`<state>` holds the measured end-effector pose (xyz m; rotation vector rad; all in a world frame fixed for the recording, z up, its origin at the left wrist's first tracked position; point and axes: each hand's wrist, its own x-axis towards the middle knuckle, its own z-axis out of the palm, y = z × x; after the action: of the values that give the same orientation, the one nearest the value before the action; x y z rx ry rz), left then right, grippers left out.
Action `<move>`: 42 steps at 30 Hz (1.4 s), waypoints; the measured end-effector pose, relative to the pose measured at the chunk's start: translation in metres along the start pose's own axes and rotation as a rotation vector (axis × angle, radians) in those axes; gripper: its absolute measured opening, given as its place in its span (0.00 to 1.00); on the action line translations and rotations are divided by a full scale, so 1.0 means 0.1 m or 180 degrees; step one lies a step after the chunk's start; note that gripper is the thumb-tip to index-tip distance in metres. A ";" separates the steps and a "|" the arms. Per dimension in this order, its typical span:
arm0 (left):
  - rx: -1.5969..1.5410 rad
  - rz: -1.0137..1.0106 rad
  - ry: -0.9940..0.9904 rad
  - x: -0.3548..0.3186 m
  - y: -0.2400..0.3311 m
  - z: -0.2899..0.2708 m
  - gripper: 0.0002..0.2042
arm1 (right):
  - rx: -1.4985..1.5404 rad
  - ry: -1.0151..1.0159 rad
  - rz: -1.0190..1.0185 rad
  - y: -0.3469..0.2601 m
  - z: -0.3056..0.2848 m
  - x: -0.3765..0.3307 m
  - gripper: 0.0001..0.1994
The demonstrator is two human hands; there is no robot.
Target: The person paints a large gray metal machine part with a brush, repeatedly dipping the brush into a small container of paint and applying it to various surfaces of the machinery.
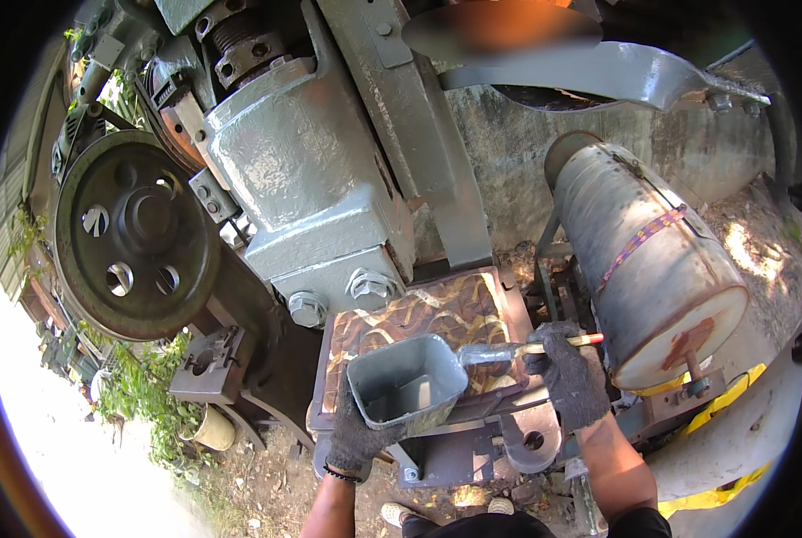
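My left hand (356, 438), in a dark knitted glove, grips the side of an open, roughly square paint container (414, 403). Grey paint coats its inner walls. My right hand (573, 381), gloved alike, closes round the handle of a paintbrush (500, 352). The brush lies level, its grey-coated head pointing left beside the container's right rim; whether they touch, I cannot tell. The handle's red tip sticks out past my right hand. Behind the container, a brown patterned cloth (473, 305) covers a flat metal bed. Above it stands a large press machine (302, 152) in glossy grey paint.
A dark spoked wheel (141, 235) stands at the left, with green plants (154, 394) below it. On the right lies a rusty metal drum (657, 260) with a patterned strap round it. A blurred orange-and-dark round shape (504, 29) hangs at the top. My shoes (396, 513) show at the bottom.
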<state>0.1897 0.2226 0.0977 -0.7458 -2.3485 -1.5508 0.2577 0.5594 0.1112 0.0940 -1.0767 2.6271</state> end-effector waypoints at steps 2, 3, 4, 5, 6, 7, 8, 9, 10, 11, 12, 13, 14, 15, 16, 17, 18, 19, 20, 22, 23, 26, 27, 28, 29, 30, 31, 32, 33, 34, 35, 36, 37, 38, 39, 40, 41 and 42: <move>-0.0309 0.0015 0.0093 0.01 -0.05 0.08 0.54 | 0.0200 0.0190 -0.0044 0.15 0.05 0.05 0.04; -0.0503 0.0007 0.0156 0.01 -0.07 0.10 0.54 | 0.0267 0.0289 0.0037 0.24 0.07 0.07 0.04; -0.0453 -0.0003 0.0164 0.01 -0.09 0.11 0.54 | 0.0332 0.0392 0.0130 0.31 0.06 0.08 0.04; -0.0452 -0.0057 0.0159 0.00 -0.11 0.11 0.54 | 0.0381 0.0532 0.0128 0.40 0.06 0.13 0.05; -0.0420 -0.0055 0.0158 -0.01 -0.12 0.11 0.54 | 0.0671 0.0518 0.0228 0.46 0.04 0.15 0.05; -0.0147 -0.0061 0.0078 0.01 -0.14 0.08 0.54 | 0.0927 0.0561 0.0363 0.52 0.02 0.18 0.05; 0.0161 0.0000 0.0008 0.04 -0.16 0.05 0.55 | 0.1176 0.0514 0.0423 0.56 0.00 0.19 0.06; 0.0541 0.0099 -0.0019 0.04 -0.17 0.03 0.55 | 0.1490 0.0488 0.0505 0.60 -0.01 0.21 0.07; 0.0512 0.0078 -0.0077 0.04 -0.18 0.02 0.55 | 0.1453 0.0666 0.0620 0.62 -0.02 0.21 0.07; 0.0559 0.0110 -0.0085 0.04 -0.19 0.02 0.56 | 0.1480 0.0598 0.0650 0.64 -0.02 0.22 0.08; 0.0609 0.0159 -0.0087 0.03 -0.20 0.02 0.56 | 0.1468 0.0579 0.0682 0.66 -0.01 0.21 0.08; -0.0187 -0.0056 0.0029 0.03 -0.22 0.08 0.58 | 0.1552 0.0726 0.0797 0.67 0.01 0.21 0.09; -0.0304 -0.0108 0.0068 0.01 -0.24 0.11 0.58 | 0.1699 0.0616 0.0810 0.69 0.03 0.20 0.09; -0.0422 -0.0157 0.0104 -0.01 -0.26 0.13 0.59 | 0.1789 0.0629 0.0785 0.70 0.06 0.18 0.09; -0.0407 -0.0167 0.0135 -0.02 -0.30 0.13 0.59 | 0.1875 0.0646 0.0755 0.72 0.09 0.16 0.09; -0.0226 -0.0138 0.0096 -0.03 -0.33 0.13 0.59 | 0.1931 0.0717 0.0786 0.73 0.12 0.14 0.10; 0.0092 -0.0070 0.0057 -0.03 -0.38 0.12 0.60 | 0.1984 0.0788 0.0813 0.73 0.15 0.12 0.10; 0.0314 -0.0046 0.0054 -0.04 -0.42 0.12 0.60 | 0.2137 0.0600 0.0783 0.73 0.17 0.10 0.10; 0.0536 -0.0022 0.0053 -0.04 -0.46 0.12 0.60 | 0.2136 0.0668 0.0816 0.71 0.20 0.09 0.10; 0.0794 -0.0034 0.0134 -0.06 -0.55 0.13 0.60 | 0.2323 0.0353 0.0770 0.65 0.28 0.11 0.11; 0.0477 -0.0088 0.0168 -0.05 -0.59 0.15 0.60 | 0.2287 0.0291 0.0603 0.60 0.33 0.12 0.11; -0.0161 -0.0068 0.0345 0.08 -0.72 0.23 0.59 | 0.2185 0.0083 -0.0052 0.36 0.53 0.25 0.13; -0.0177 -0.0042 0.0442 0.10 -0.76 0.27 0.58 | 0.2168 -0.0109 -0.0366 0.28 0.62 0.30 0.14; -0.0137 0.0032 0.0517 0.10 -0.78 0.29 0.58 | 0.2059 -0.0302 -0.0763 0.19 0.73 0.35 0.15; 0.0310 -0.0153 0.0455 0.13 -0.81 0.30 0.56 | 0.1602 -0.0412 -0.1015 0.09 0.84 0.44 0.15; 0.0200 -0.0090 0.0510 0.12 -0.82 0.30 0.55 | 0.1351 -0.0430 -0.1215 0.01 0.97 0.52 0.16; 0.0154 -0.0065 0.0533 0.12 -0.83 0.30 0.55 | 0.1048 -0.0493 -0.1491 -0.05 1.12 0.59 0.17; 0.0115 -0.0011 0.0550 0.13 -0.84 0.29 0.54 | 0.0566 -0.0779 -0.1881 -0.13 1.28 0.69 0.17; 0.0217 0.0373 0.0780 0.12 -0.84 0.33 0.36 | 0.0108 -0.0620 -0.2208 -0.21 1.43 0.79 0.18; 0.0297 0.0360 0.0697 0.13 -0.85 0.32 0.36 | -0.0341 -0.0877 -0.2624 -0.30 1.59 0.94 0.17; 0.0431 0.0358 0.0583 0.13 -0.85 0.28 0.37 | -0.0634 -0.0929 -0.2957 -0.38 1.74 1.09 0.17; 0.0596 0.0376 0.0530 0.14 -0.86 0.25 0.37 | -0.0769 -0.1043 -0.3118 -0.43 1.88 1.24 0.15; 0.0354 0.0329 0.0468 0.13 -0.87 0.25 0.37 | -0.0637 -0.1184 -0.3310 -0.47 2.01 1.39 0.14; 0.0142 0.0306 0.0464 0.13 -0.88 0.25 0.38 | -0.0544 -0.1188 -0.3333 -0.46 2.12 1.53 0.13; 0.0089 0.0275 0.0478 0.13 -0.90 0.24 0.40 | -0.0446 -0.1222 -0.3311 -0.44 2.17 1.62 0.12; -0.0088 0.0209 0.0419 0.13 -0.92 0.23 0.42 | -0.0674 -0.1275 -0.3320 -0.40 2.16 1.68 0.11; -0.0109 0.0125 0.0376 0.12 -0.94 0.22 0.45 | -0.0903 -0.1353 -0.3274 -0.35 2.11 1.73 0.11; -0.0135 0.0035 0.0334 0.10 -0.97 0.22 0.48 | -0.1138 -0.1430 -0.3219 -0.31 2.05 1.76 0.10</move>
<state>0.1318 0.2158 0.0169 -0.6682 -2.2398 -1.5992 0.0888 0.4820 0.3091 0.9117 -1.1760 1.5131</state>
